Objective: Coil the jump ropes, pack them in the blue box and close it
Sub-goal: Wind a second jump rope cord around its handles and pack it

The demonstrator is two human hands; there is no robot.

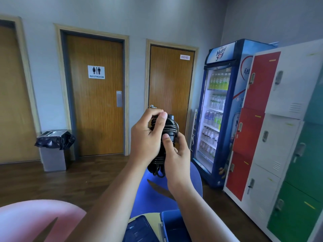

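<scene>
I see a black jump rope point(164, 130) just left of the blue-and-white drinks fridge point(220, 109). Right of the fridge, the lockers point(272, 137) run red, white and green. Left of it, the doors point(96, 110) show orange-brown wood grain in pale frames; one carries a white sign point(96, 72) with blue lettering. Farther left, a grey bin point(54, 159) wears a black bag point(56, 140). Nearer me than the fridge are a blue box point(173, 224), a blue chair point(153, 194) and a pink chair point(35, 219).

The middle door point(95, 95) bears a sign point(96, 72) reading "RESTROOM", the right door point(171, 84) a label point(185, 57) "HOSE REEL", and the drinks fridge point(220, 109) shows "Nutri Soy".
</scene>
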